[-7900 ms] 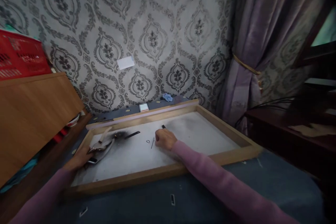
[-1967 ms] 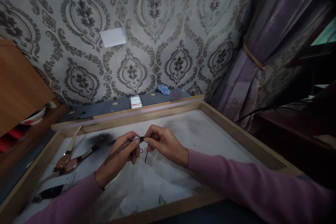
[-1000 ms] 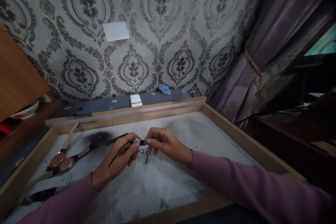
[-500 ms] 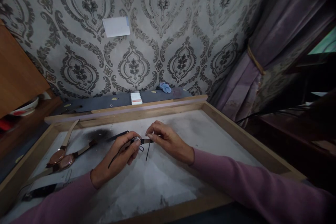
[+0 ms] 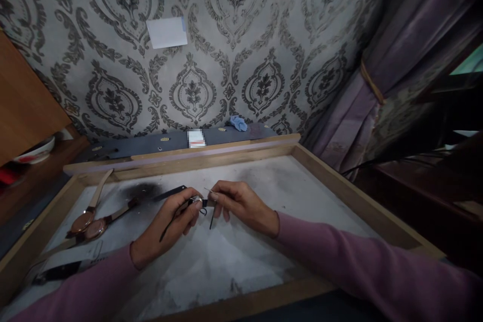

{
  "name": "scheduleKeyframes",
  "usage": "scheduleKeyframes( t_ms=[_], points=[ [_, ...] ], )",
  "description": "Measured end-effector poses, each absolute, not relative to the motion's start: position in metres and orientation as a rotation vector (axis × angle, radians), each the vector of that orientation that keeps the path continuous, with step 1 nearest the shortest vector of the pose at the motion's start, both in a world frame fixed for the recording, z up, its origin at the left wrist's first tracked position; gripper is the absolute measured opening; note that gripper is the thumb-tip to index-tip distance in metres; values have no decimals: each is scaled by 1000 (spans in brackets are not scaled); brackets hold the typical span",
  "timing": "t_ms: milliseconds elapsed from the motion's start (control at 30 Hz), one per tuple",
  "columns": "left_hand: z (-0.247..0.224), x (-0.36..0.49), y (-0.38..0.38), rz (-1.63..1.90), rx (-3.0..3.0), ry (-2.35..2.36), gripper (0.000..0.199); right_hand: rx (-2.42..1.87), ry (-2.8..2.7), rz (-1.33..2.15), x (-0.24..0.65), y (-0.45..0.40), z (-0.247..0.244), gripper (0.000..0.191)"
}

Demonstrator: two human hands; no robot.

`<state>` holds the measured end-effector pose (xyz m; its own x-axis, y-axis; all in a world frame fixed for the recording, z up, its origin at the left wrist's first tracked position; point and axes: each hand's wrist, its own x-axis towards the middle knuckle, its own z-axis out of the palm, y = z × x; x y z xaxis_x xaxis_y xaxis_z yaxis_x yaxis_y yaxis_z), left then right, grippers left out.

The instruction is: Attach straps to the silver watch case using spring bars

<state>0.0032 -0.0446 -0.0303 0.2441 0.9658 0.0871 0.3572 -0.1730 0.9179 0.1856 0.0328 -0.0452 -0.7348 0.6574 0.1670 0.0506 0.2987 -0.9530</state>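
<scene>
Pinched between the thumb and fingers of my left hand [image 5: 175, 216] is a small silver watch [image 5: 196, 200] with a dark strap. A thin dark cord hangs from around it. My right hand [image 5: 241, 206] is closed just right of the watch, its thumb and forefinger pinching a thin, pointed metal piece [image 5: 209, 190]. The strap end reaches under the right fingers; whether they grip it as well is hidden. A dark flat object [image 5: 169, 193] lies behind my left hand.
The wooden-edged tray [image 5: 339, 200] surrounds both hands. At its left lie two rose-coloured watches [image 5: 81, 222] and a packaged dark item [image 5: 62, 271]. Behind the tray are a small white box [image 5: 196, 138] and a crumpled blue cloth [image 5: 238, 123].
My right hand has shifted slightly down, and its other fingers now show below the strap. The thin metal piece now points up and left. The view has tilted slightly.
</scene>
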Motion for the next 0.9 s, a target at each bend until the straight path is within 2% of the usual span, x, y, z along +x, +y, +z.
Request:
scheduleKeyframes(
  t_ms=[233,900],
  points=[
    [-35,3,-45,999,1743,1312,26,-598,-2025,1441,187,31,-49,38],
    [-29,2,-46,1045,1734,1328,29,-585,-2150,1356,192,33,-46,39]
  ],
)
